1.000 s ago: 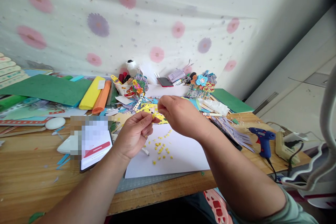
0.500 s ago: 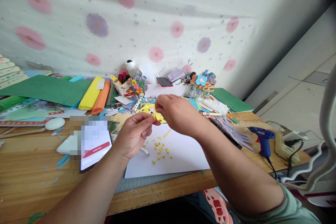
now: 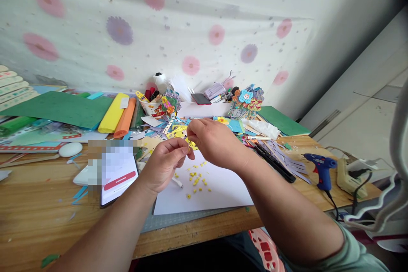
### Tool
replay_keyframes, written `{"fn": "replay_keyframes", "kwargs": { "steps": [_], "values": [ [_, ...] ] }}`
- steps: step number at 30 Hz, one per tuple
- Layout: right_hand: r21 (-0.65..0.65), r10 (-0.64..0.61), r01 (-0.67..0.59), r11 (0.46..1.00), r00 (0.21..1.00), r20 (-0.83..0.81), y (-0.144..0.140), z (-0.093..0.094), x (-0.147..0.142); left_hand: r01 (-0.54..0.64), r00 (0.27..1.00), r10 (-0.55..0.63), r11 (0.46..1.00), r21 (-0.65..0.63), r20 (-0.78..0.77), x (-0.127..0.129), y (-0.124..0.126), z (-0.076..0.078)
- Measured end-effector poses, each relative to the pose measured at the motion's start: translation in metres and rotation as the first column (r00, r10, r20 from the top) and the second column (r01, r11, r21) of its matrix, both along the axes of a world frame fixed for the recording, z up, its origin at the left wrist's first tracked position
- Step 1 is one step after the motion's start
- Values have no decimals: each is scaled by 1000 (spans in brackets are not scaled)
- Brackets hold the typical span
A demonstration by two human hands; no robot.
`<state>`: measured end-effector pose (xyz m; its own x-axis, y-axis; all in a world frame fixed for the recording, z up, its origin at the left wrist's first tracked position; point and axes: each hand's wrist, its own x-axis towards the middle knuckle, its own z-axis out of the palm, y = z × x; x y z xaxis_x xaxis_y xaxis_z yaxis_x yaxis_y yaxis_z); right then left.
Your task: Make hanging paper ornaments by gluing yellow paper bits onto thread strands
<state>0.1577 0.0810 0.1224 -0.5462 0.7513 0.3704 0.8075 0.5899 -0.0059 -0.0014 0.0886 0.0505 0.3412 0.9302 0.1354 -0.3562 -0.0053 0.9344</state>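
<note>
yellow paper pieces [image 3: 195, 184], small and loosely scattered, lie on a white sheet [image 3: 226, 193] at the middle of the counter [image 3: 35, 204], below and between the two hands. the left hand [image 3: 188, 149] hangs above the sheet's left part, thumb and forefinger pressed together at the tips; whether a yellow bit sits between them is too small to tell. the right hand [image 3: 190, 139] is just beside it, palm turned down and fingers curled; the tips are largely hidden, so one cannot tell what, if anything, they pinch. behind the fingers lie yellow scraps [image 3: 178, 131], some with rows of holes, among a heap of cut paper. a white plug [image 3: 177, 182] rests on the sheet near the left wrist. a grey mat [image 3: 178, 220] shows under the sheet's near edge. to the left stand out a lit phone [image 3: 123, 189], tilted, and a round white object [image 3: 70, 149]; farther back, a yellow roll [image 3: 112, 114] adjoins an orange roll [image 3: 125, 117]. to the right, a long black tool [image 3: 276, 165] lies beside purple strips [image 3: 291, 159], and a blue glue gun [image 3: 323, 170] rests near a cream power strip [image 3: 347, 178].
</note>
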Motion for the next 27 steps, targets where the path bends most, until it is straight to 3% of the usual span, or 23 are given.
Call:
{"fn": "replay_keyframes", "kwargs": {
  "steps": [8,19,23,27],
  "values": [
    [44,-19,22,999,998,-55,2,-7,10,44,996,-34,993,-111,87,0,1,-4],
    [18,-24,27,999,992,-124,3,-18,11,35,999,-35,997,-69,0,1,0,-3],
    [-28,-19,10,1000,940,-340,1,-28,14,-10,1000,8,998,-70,-28,3,1,-2],
    [130,85,-12,991,813,-576,-9,-49,14,-83,996,81,993,-89,-22,5,2,-3]
  ]
}}
